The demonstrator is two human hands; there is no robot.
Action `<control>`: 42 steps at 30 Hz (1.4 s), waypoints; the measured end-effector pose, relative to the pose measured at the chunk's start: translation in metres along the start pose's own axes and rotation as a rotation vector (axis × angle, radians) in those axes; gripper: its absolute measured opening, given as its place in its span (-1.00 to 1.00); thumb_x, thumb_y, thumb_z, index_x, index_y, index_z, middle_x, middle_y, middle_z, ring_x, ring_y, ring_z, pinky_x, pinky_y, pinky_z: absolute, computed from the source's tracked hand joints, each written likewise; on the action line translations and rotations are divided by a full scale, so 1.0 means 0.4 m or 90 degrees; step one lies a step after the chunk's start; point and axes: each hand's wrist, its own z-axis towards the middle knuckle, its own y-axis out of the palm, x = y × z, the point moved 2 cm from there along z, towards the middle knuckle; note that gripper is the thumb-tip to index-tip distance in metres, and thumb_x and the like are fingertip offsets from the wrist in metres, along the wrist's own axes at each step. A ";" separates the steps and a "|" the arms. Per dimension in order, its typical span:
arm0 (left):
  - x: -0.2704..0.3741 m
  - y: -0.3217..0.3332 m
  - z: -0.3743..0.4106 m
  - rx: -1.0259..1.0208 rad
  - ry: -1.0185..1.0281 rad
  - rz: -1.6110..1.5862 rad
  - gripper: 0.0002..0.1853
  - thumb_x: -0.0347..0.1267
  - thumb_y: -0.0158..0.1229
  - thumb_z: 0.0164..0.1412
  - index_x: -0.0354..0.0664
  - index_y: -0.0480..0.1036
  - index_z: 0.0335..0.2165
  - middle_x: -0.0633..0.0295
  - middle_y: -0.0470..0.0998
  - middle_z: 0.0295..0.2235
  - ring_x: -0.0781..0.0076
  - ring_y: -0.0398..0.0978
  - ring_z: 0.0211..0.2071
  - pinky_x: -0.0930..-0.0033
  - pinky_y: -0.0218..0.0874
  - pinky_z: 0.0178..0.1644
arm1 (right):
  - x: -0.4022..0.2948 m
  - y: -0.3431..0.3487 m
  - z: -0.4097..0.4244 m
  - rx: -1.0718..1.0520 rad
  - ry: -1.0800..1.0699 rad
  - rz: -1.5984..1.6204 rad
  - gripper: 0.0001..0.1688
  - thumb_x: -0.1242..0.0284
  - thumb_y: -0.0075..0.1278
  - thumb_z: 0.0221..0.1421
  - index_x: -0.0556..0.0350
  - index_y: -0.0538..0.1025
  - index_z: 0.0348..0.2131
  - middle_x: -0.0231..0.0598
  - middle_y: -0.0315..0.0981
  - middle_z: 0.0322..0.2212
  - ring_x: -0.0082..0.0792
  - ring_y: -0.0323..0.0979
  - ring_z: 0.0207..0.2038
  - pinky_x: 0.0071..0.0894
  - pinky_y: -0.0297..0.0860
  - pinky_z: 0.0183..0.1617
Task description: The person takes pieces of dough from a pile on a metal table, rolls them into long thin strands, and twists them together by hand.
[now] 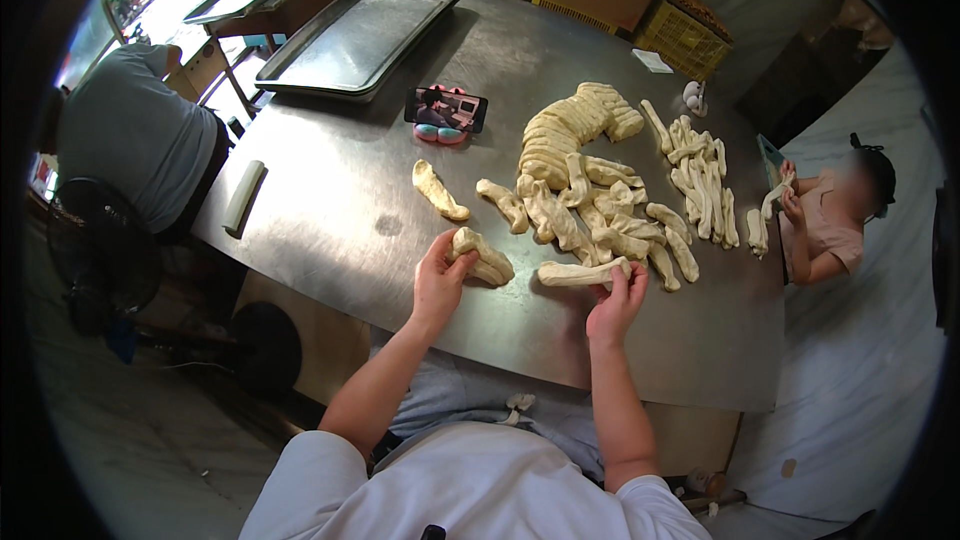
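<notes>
Near the front edge of the metal table (517, 330), my left hand (441, 277) grips a thick dough piece (486, 259), pale and folded lengthwise. My right hand (619, 300) pinches the right end of a dough strip (574, 274) that points left. Just beyond lies a loose pile of dough strips (607, 217), and behind it a sliced dough roll (559, 131) curves away to the right. A single dough strip (439, 191) rests apart, beyond my left hand. Slimmer dough strips (701, 180) are heaped farther right.
A phone (446, 110) leans on a pink and blue stand. At the back left sits a large metal tray (360, 37); a pale rolling pin (244, 196) lies near the left edge. One person (832, 217) handles dough at right; another person (135, 127) bends over at left beside a fan (105, 255).
</notes>
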 end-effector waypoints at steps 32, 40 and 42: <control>0.058 0.067 0.062 0.015 -0.018 -0.047 -0.61 -0.41 0.35 0.39 -0.24 0.45 0.10 0.29 0.62 -0.16 0.52 0.61 -0.17 0.40 0.52 -0.04 | -0.124 0.030 0.164 -0.008 -0.084 -0.003 -0.69 0.43 0.10 0.40 0.06 0.38 0.04 -0.28 0.45 -0.04 -0.38 0.52 -0.03 -0.27 0.59 -0.06; 0.104 0.200 0.077 -0.074 0.021 -0.088 -0.58 -0.44 0.35 0.39 -0.31 0.44 0.12 0.21 0.65 -0.18 0.50 0.63 -0.16 0.39 0.53 0.00 | -0.100 0.033 0.127 -0.146 -0.139 -0.131 -0.06 0.21 0.25 0.39 0.18 0.15 0.47 -0.07 0.28 0.35 -0.14 0.26 0.40 -0.17 0.30 0.38; 0.098 0.239 0.074 -0.127 0.012 -0.064 -0.59 -0.45 0.34 0.40 -0.30 0.44 0.13 0.21 0.65 -0.16 0.54 0.62 -0.15 0.41 0.53 0.01 | -0.057 0.052 0.087 -0.419 -0.071 -0.189 -0.10 0.19 0.33 0.32 0.18 0.29 0.41 -0.08 0.38 0.29 -0.15 0.34 0.35 -0.15 0.36 0.34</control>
